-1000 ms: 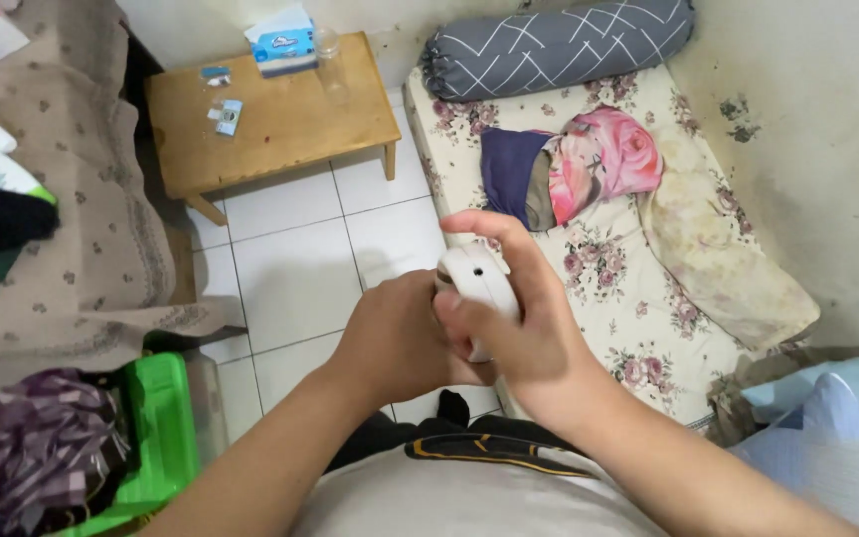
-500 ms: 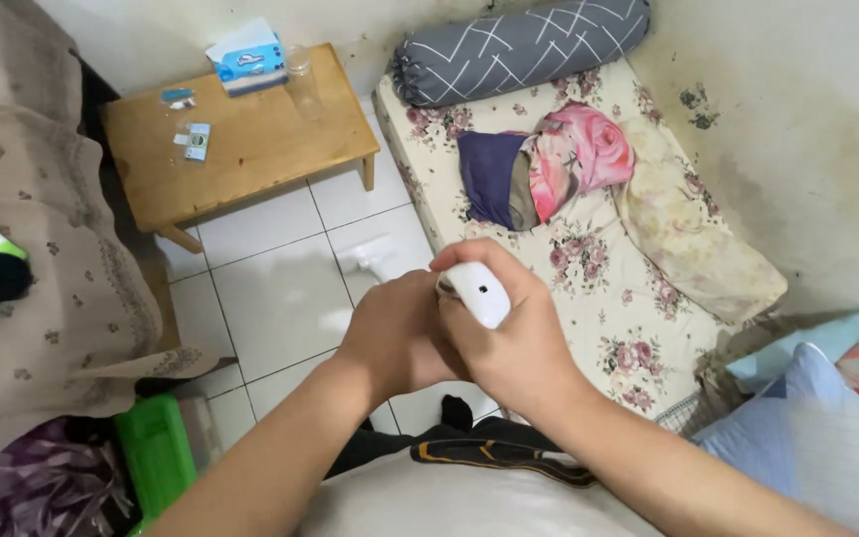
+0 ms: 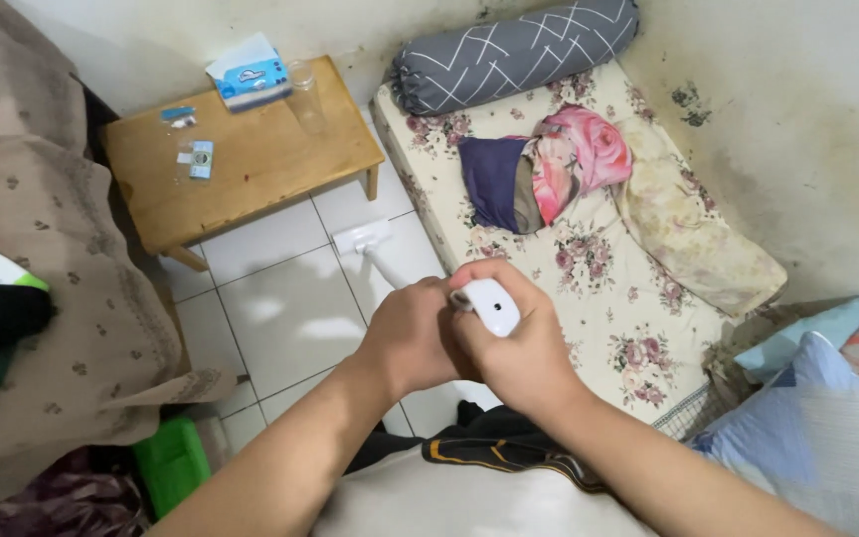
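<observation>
White mop head now visible (floor tiles).

We saw the room evenly and fairly brightly lit, with soft light that seemed to come from above. The white floor tiles threw back pale glare patches at centre left of the frame. Shadows stayed soft: a dark band lay under the wooden table at upper left, and the lower left corner sank into gloom. The white handle at centre was close to overexposed, its surface detail washed out. Focus held well through the middle; the blue pillow at lower right looked smeared and soft. Straight edges bowed slightly toward the frame's borders, a wide-lens effect.
</observation>
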